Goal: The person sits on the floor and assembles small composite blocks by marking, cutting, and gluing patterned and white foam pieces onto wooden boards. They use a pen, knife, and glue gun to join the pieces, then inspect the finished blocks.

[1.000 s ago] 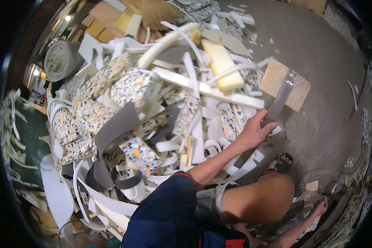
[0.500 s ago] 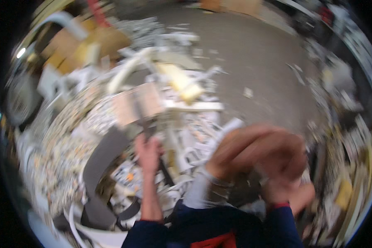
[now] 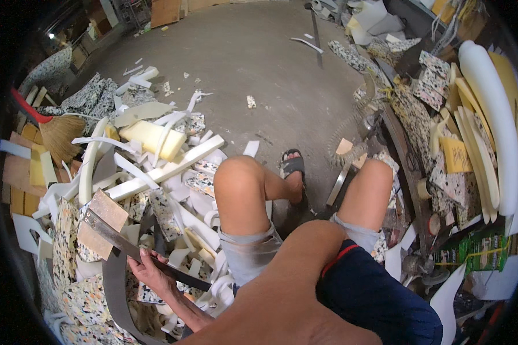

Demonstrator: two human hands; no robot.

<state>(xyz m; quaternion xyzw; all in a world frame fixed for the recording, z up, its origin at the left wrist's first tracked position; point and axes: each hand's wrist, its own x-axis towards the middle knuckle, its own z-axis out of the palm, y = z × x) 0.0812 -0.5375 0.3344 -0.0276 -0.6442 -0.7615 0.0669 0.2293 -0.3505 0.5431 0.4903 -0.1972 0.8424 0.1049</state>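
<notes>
My left hand [image 3: 157, 277] is closed around a long dark flat metal strip [image 3: 184, 278], like a blade. Small rivets show at its far left end, where it lies across a square tan block [image 3: 110, 210]. Whether block and strip are joined I cannot tell. Beside them curves a dark grey foam band [image 3: 116, 293]. My right arm [image 3: 305, 282] is bent across my body, its elbow forward and its forearm running down to the lower edge. The right hand is out of sight.
White, yellow and speckled foam scraps [image 3: 172, 201] heap up on the left, with a red-handled broom [image 3: 63, 135] behind. My sandalled foot [image 3: 292, 167] rests on the concrete floor [image 3: 230, 75]. At right lie a metal beam [image 3: 406, 167], a wire coil [image 3: 348, 135] and long foam pieces [image 3: 489, 126].
The view has swung right and sharpened. My right arm, earlier folded with its hand near the right knee, now crosses my body. My left hand keeps hold of the strip.
</notes>
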